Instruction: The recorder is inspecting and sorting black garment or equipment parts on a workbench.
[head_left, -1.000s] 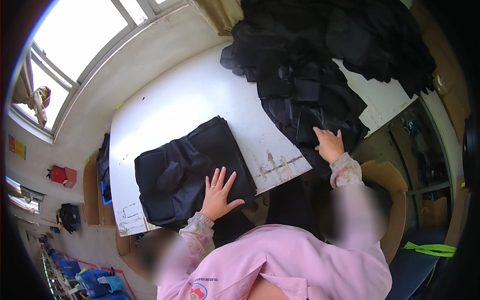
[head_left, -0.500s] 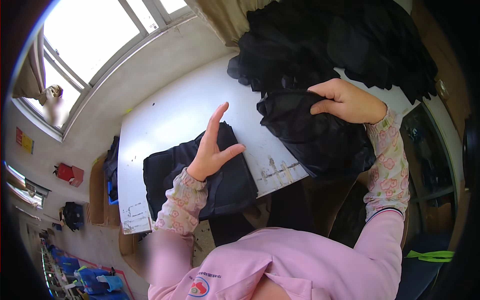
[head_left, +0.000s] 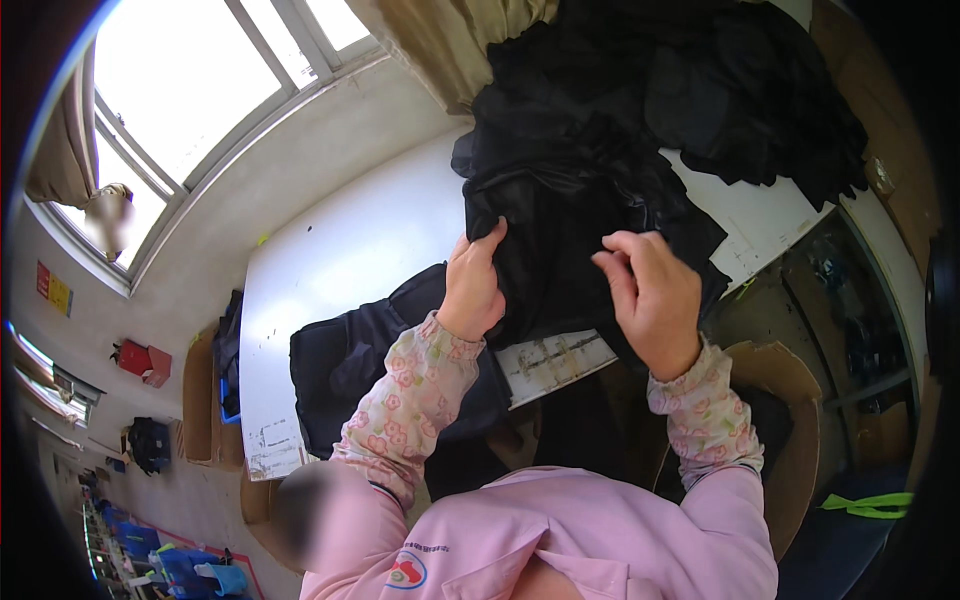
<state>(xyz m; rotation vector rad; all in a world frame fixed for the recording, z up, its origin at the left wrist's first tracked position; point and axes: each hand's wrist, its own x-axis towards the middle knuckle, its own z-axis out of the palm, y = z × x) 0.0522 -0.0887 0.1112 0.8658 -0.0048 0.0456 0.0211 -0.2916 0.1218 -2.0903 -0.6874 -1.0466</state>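
My left hand (head_left: 474, 287) grips the left edge of a black cloth piece (head_left: 560, 260), its thumb on top. The cloth is spread over the front of the table, its near part hanging past the edge, and it runs back toward the big pile. My right hand (head_left: 655, 305) is over the right part of this cloth, fingers curled and thumb near the index fingertip; I cannot make out what, if anything, is between them. A folded stack of black cloth (head_left: 350, 345) lies left of my left hand, partly behind my left forearm.
A large heap of black cloth (head_left: 740, 90) covers the back right of the white table (head_left: 340, 230). An open cardboard box (head_left: 795, 440) stands below on the right, another carton (head_left: 200, 400) at the left. Window and curtain (head_left: 440, 45) are beyond the table.
My left hand has moved right from above the folded stack and taken hold of the cloth edge. My right hand has come down and nearer; the bunched cloth now lies spread out.
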